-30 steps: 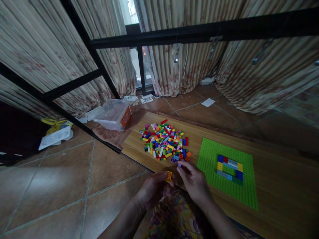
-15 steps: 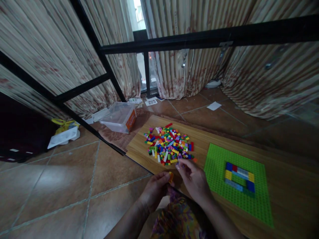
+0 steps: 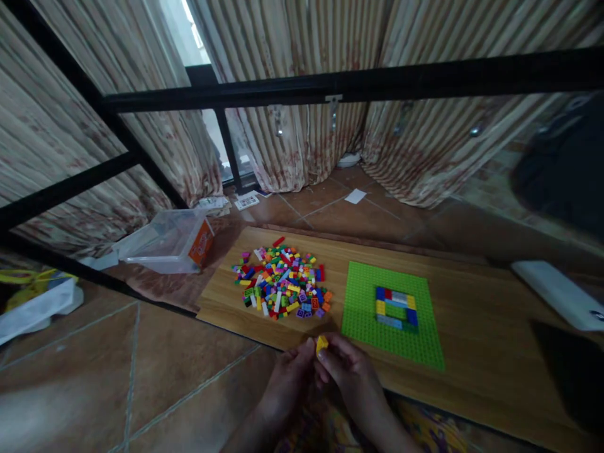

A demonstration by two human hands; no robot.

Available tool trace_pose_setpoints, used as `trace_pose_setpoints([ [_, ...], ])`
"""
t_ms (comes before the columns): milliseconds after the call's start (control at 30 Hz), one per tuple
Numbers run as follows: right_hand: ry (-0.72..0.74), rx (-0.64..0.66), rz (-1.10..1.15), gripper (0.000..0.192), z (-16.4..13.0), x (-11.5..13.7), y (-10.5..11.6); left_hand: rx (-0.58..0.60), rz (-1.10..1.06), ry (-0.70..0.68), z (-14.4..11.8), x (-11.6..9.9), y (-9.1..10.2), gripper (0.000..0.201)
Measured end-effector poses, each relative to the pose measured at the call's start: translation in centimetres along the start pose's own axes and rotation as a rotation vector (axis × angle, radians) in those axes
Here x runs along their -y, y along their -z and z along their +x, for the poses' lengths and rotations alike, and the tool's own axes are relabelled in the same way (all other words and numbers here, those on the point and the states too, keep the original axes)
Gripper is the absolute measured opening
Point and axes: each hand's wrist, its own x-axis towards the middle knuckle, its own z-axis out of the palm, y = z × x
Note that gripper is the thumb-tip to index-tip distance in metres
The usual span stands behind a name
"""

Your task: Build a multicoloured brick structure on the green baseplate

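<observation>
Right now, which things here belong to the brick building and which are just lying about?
In use:
yellow brick, pinched between left hand and right hand
loose brick pile
green baseplate with brick frame
wooden board

Lying about:
clear plastic tub
papers by the curtain
white bag

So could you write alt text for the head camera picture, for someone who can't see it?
Two hands, left hand and right hand, meet over a small yellow brick at the near edge of a wooden board on a tiled floor. On the board lie a pile of coloured bricks and a green baseplate bearing a low brick rectangle.
</observation>
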Motion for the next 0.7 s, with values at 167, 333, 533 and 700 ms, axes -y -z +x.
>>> trace_pose_setpoints([
  [167, 0.075, -0.263, -0.137, 0.032, -1.3, 0.5, 3.4, 0.000, 0.296, -0.076, 1.0, 0.7, -1.4, 0.041],
  [333, 0.108, -0.492, -0.299, 0.036, -2.8, 0.5, 7.7, 0.043, 0.641, -0.262, 2.9, 1.9, -2.2, 0.026],
  [533, 0.125, -0.631, -0.390, 0.044, -3.7, 0.4, 11.7, 0.018, 1.169, -0.578, 5.7, 2.1, -4.2, 0.015],
  [700, 0.199, -0.645, -0.504, 0.044, -3.7, 0.6, 14.3, 0.036, 1.314, -0.808, 7.9, 2.5, -4.6, 0.021],
])
